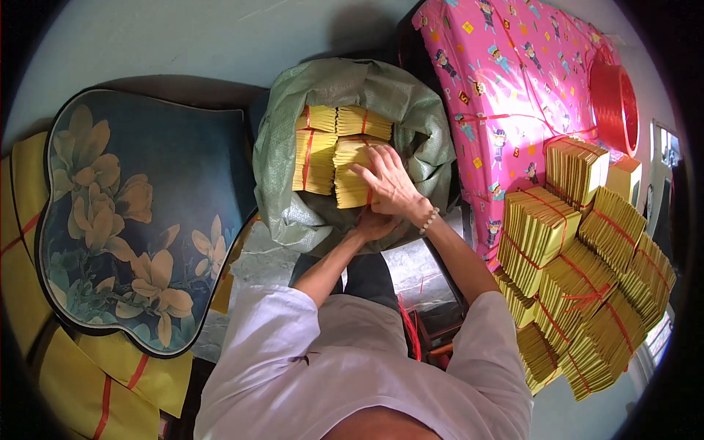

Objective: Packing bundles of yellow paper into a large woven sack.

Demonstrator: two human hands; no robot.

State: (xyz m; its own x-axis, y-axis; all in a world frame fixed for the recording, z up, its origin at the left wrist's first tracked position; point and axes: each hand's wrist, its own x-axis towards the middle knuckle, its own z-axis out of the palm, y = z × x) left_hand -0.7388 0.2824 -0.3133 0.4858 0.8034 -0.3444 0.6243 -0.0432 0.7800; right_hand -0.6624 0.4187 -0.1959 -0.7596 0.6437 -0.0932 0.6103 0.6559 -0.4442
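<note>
A green woven sack (282,198) stands in front of me with its mouth rolled open. Inside it sit several bundles of yellow paper (315,165), tied with red string. My right hand (389,180), a beaded bracelet at its wrist, lies with fingers stretched out over the top of the near right bundle (350,163). Just nearer to me, my left hand (376,224) is at the near end of that bundle, low by the sack's rim. Its fingers are mostly hidden beneath the right hand and wrist.
On the right, several more tied yellow bundles (579,286) are piled against a pink patterned wrapped box (506,95). A roll of red string (614,110) rests near the box. At left is a dark floral panel (183,169), with yellow paper sheets (81,389) below it.
</note>
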